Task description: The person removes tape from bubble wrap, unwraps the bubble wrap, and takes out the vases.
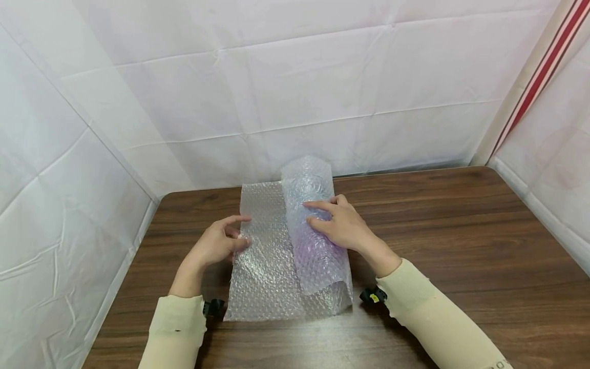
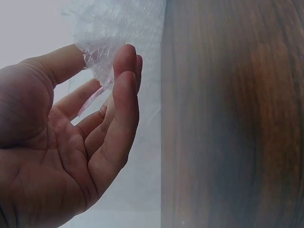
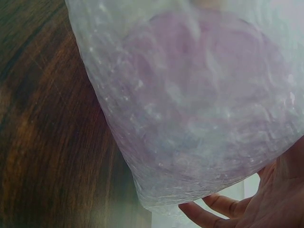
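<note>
A sheet of bubble wrap (image 1: 265, 271) lies on the table, its right part folded over into a loose roll (image 1: 318, 256). Something purple and bluish shows through the roll; the wrap blurs its kind. My right hand (image 1: 343, 223) rests on top of the roll, thumb and fingers apart. Seen from the right wrist, a round purple shape (image 3: 204, 61) shows through the plastic, with the right fingers (image 3: 209, 216) along the wrap's edge. My left hand (image 1: 218, 243) is at the sheet's left edge, its thumb and forefinger spaced apart. In the left wrist view its fingers (image 2: 126, 104) curve loosely beside the wrap.
The brown wooden table (image 1: 442, 220) extends to both sides of the wrap. A white sheet wall (image 1: 286, 92) stands behind the table's back edge, close to the wrap's far end. Similar white walls flank the left and right, and a red stripe (image 1: 536, 87) runs up the right corner.
</note>
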Demonstrator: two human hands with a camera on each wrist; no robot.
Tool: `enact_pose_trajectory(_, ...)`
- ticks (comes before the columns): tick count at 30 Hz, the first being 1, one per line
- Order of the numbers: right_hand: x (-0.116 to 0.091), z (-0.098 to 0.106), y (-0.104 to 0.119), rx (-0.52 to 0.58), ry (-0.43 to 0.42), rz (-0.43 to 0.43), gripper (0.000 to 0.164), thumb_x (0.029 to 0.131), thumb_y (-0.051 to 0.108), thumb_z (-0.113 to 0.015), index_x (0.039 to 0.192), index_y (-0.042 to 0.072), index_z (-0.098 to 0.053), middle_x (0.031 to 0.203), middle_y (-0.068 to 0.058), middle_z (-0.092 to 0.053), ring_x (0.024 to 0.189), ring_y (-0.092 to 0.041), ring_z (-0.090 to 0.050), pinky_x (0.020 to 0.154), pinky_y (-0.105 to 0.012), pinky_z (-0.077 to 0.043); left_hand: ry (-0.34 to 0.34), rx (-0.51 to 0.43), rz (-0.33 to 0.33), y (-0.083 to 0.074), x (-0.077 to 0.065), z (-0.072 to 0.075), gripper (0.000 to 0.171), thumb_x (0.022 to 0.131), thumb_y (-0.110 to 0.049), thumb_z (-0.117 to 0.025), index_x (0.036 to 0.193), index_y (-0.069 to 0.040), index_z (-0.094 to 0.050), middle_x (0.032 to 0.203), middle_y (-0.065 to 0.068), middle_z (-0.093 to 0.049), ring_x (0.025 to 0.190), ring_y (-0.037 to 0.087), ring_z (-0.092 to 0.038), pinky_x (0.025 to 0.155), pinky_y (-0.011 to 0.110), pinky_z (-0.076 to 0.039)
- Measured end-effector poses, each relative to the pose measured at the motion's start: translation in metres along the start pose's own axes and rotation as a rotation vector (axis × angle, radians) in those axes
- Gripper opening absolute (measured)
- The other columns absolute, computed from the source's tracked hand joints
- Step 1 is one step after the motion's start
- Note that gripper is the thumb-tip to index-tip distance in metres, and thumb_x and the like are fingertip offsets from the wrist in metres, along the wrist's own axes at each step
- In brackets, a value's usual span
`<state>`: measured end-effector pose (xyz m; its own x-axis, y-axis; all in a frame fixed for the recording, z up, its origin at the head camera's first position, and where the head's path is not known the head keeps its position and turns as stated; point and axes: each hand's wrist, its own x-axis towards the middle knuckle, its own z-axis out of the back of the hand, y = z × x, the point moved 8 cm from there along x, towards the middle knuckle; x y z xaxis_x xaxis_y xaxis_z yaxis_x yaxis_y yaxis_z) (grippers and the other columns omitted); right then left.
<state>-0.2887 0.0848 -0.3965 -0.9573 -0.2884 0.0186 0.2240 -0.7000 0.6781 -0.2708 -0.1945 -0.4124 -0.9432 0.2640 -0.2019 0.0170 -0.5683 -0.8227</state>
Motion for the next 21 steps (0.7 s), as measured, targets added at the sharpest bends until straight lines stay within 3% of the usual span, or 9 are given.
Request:
enact_pose_trajectory(7, 0.000, -0.001, 0.001, -0.001, 0.001, 0.002, 0.044, 0.099, 0.044, -0.064, 0.143, 0.039, -0.063, 0.125, -0.013, -0.050, 0.111, -0.031, -0.049, 0.089, -0.047, -0.046, 0.018, -0.002, 0.053, 0.009, 0.001, -0.003, 0.055, 0.098, -0.012, -0.071, 0.150, -0.016, -0.055, 0.105, 0.015, -0.061, 0.070, 0.018, -0.059, 0.062, 0.038, -0.059)
enact_pose_trajectory(21, 0.000, -0.001, 0.002, 0.005, 0.003, 0.001, 0.045, 0.099, 0.045, -0.064, 0.143, 0.039, -0.062, 0.125, -0.012, -0.049, 0.111, -0.031, -0.048, 0.089, -0.045, -0.044, 0.040, 0.004, 0.092, 0.023, 0.005, -0.008, 0.057, 0.097, -0.011, -0.072, 0.150, -0.014, -0.054, 0.087, 0.010, -0.070, 0.071, 0.018, -0.062, 0.062, 0.037, -0.060)
